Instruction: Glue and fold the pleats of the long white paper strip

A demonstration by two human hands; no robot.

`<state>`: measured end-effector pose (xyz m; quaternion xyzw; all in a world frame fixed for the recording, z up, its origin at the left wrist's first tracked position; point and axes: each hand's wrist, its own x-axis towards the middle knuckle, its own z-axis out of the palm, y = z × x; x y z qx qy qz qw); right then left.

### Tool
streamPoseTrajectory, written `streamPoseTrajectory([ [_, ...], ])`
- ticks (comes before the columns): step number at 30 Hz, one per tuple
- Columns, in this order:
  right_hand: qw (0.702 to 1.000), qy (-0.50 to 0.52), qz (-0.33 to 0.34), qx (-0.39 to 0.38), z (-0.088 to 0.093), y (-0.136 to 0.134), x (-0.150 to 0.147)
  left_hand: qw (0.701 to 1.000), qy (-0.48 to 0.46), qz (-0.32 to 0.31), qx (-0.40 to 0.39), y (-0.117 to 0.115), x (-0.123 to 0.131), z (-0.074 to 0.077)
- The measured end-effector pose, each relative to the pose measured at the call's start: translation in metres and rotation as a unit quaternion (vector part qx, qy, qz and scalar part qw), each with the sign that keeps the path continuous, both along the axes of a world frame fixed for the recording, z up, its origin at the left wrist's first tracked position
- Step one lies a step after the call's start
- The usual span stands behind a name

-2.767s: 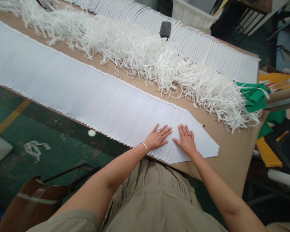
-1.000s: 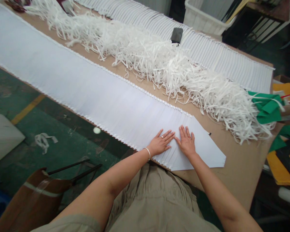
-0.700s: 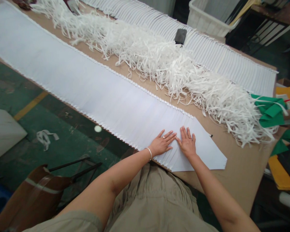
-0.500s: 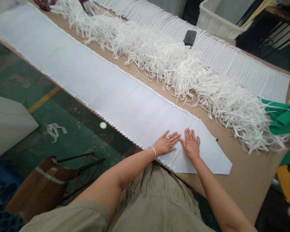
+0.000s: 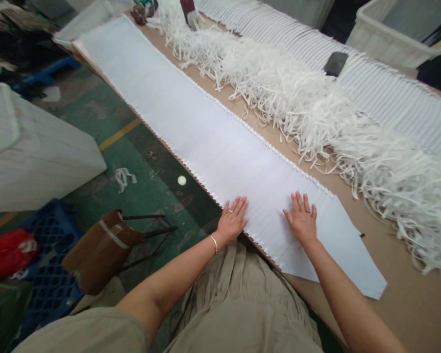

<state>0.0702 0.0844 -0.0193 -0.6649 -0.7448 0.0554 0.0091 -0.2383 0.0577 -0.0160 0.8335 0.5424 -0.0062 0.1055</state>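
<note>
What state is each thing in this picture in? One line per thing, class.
Left hand, open, palm down
Right hand, open, palm down
White sheets, spread flat in a long row
White strips, loose and tangled in a heap
Dark object, lying flat
Right-hand tub, upright, open-topped
Red bundle, crumpled

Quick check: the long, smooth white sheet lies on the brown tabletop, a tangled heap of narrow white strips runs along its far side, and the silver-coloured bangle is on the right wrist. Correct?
Not quite: the head view shows the silver-coloured bangle on the left wrist. The long, smooth white sheet does lie on the brown tabletop, with the tangled heap beyond it.
</note>
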Motion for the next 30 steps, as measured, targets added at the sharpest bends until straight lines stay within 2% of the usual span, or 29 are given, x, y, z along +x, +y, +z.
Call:
streamPoseTrajectory([
  [3,1.000,-0.010,0.025,-0.009,-0.004,0.010,-0.015,0.999,0.005,0.029,-0.019,0.001,-0.008,-0.004],
  [6,0.999,-0.018,0.028,-0.021,-0.006,0.010,-0.014,0.999,-0.008,0.032,-0.021,0.002,-0.008,-0.004],
  [10,0.999,-0.015,0.032,-0.014,0.000,0.024,-0.019,0.997,-0.019,0.070,-0.012,0.007,-0.025,0.000],
  [14,0.998,0.008,0.067,0.011,0.008,0.056,-0.056,0.991,-0.015,0.134,-0.008,0.017,-0.058,0.001],
  [17,0.994,0.023,0.103,0.025,0.004,0.073,-0.085,0.990,-0.011,0.143,-0.011,0.022,-0.075,-0.003],
  [20,0.991,0.026,0.127,0.021,-0.003,0.076,-0.096,0.990,-0.013,0.136,-0.024,0.024,-0.081,-0.008],
  [23,0.991,0.022,0.130,0.011,-0.005,0.074,-0.094,0.990,-0.024,0.133,-0.032,0.023,-0.082,-0.008],
  [26,0.993,0.013,0.119,0.003,0.002,0.072,-0.084,0.988,-0.040,0.148,-0.025,0.024,-0.084,-0.003],
  [30,0.999,0.000,0.053,0.003,0.015,0.062,-0.057,0.983,-0.059,0.172,-0.007,0.027,-0.087,0.005],
])
